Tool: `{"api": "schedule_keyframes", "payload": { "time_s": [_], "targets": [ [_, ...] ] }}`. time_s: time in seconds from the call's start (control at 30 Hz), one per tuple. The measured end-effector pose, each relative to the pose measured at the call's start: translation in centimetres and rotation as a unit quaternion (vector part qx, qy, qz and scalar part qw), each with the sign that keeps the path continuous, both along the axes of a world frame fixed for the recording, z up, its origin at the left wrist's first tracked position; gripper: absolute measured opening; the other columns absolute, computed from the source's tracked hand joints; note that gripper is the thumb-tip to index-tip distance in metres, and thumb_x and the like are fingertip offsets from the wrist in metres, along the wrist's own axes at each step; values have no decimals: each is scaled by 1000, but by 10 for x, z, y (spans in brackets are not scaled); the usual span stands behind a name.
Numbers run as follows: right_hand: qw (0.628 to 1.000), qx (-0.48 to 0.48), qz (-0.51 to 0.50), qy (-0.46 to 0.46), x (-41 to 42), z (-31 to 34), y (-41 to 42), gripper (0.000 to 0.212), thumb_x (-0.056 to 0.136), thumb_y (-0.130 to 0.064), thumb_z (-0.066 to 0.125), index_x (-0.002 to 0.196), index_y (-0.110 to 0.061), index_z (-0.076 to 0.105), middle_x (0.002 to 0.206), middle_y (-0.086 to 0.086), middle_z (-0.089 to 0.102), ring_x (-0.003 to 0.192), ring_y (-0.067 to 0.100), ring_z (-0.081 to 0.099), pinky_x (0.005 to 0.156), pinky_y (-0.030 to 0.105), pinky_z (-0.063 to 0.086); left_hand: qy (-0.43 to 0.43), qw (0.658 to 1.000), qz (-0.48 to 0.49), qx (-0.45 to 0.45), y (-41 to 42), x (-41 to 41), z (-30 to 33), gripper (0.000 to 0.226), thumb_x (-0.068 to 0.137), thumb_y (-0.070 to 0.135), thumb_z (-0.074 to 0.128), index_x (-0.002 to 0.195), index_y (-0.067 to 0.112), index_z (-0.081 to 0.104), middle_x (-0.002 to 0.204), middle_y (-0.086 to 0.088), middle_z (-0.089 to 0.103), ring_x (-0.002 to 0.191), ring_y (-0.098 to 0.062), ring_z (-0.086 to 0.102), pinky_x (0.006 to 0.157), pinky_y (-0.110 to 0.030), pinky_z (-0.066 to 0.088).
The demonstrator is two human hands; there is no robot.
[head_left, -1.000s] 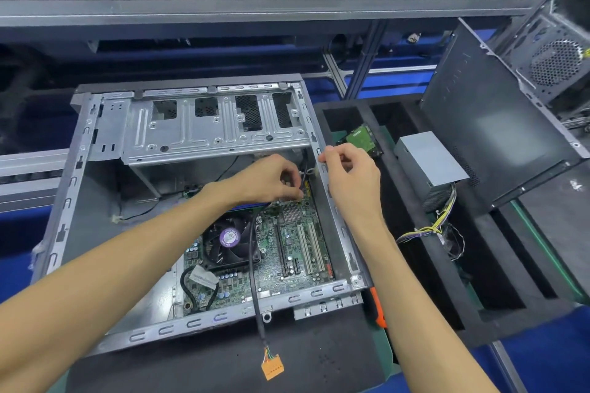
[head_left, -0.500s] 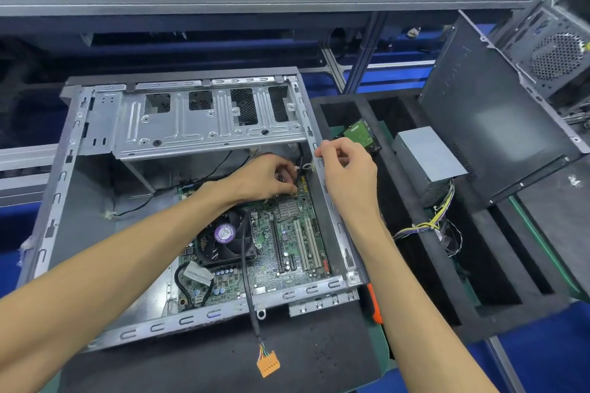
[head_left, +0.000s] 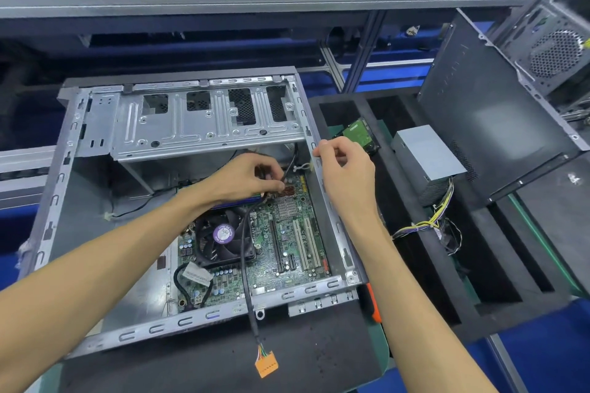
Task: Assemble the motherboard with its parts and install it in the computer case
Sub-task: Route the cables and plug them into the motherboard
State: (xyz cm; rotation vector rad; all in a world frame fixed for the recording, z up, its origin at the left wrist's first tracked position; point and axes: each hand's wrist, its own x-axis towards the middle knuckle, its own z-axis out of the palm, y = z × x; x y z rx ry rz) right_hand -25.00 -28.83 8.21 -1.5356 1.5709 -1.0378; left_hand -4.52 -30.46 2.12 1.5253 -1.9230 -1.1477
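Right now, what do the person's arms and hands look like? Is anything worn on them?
Both arms are bare as far as the picture shows: no sleeves, gloves, watch or rings visible on the left hand or the right hand. No marks can be seen.

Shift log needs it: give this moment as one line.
left hand: pinches cable over motherboard | right hand: on computer case rim

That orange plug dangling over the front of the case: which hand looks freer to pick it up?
Probably the right hand: it only rests on the case rim, while the left hand pinches a cable over the motherboard. The orange plug lies between both forearms.
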Motion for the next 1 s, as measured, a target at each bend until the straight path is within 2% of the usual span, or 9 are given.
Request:
{"api": "schedule_keyframes", "payload": {
  "time_s": [0.13,0.27,0.33,0.4,0.5,0.67,0.83,0.9,1.0],
  "targets": [
    [1000,5,2,1,0,0,-1,19,98,-27,59,85,-20,70,100,-2,67,86,7,61,72,11,42,-24,998,61,-2,-1,-5,-8,12,85,40,76,88,29,72,92,19,69,81,9,60,75,-12,41],
    [1000,4,6,2,0,0,0,19,99,-27,57,87,-18,70,100,-1,67,86,6,60,72,9,43,-90,994,55,-14,-16,-24,-5,18,90,42,70,93,25,68,86,12,68,75,-3,60,63,-20,44],
    [1000,6,7,2,0,0,0,19,99,-27,57,88,-18,70,100,0,66,86,5,59,72,8,42,-133,990,52,18,-26,-31,-6,25,94,43,65,102,20,67,91,-2,71,81,-19,66,70,-34,54],
    [1000,6,9,2,-1,1,0,18,99,-26,57,88,-18,70,101,0,66,87,4,58,72,8,43,-152,987,42,30,-32,-37,-9,27,95,43,62,108,19,64,96,-9,72,87,-26,69,79,-42,57],
    [1000,2,8,2,-1,0,0,18,98,-25,58,87,-17,69,98,0,66,86,7,59,72,9,43,-165,985,33,27,-34,-43,-15,34,94,45,63,118,21,63,107,-7,71,95,-25,67,87,-40,55],
    [1000,-4,7,5,0,-1,-1,19,98,-24,59,85,-16,70,93,0,66,87,11,60,72,9,40,-80,995,65,-15,-34,-47,-18,12,85,31,78,89,24,69,98,-5,72,87,-23,67,79,-36,55],
    [1000,-2,7,7,1,-1,-2,20,98,-26,58,86,-14,70,95,0,65,86,12,60,71,10,40,-56,993,100,-17,-34,-46,-19,18,77,39,84,70,38,66,85,8,68,73,-7,61,63,-17,44],
    [1000,1,8,8,1,-1,-2,20,98,-25,58,86,-14,70,96,1,66,85,12,60,71,11,41,-54,993,103,-12,-35,-47,-20,18,77,39,83,70,38,67,89,5,70,79,-12,64,68,-23,47],
    [1000,2,6,3,1,0,-2,22,99,-25,58,86,-12,69,96,4,67,84,14,60,70,11,41,-57,993,99,-10,-36,-47,-20,15,78,40,83,84,29,75,97,1,71,85,-16,65,73,-25,46]
  ]
}}
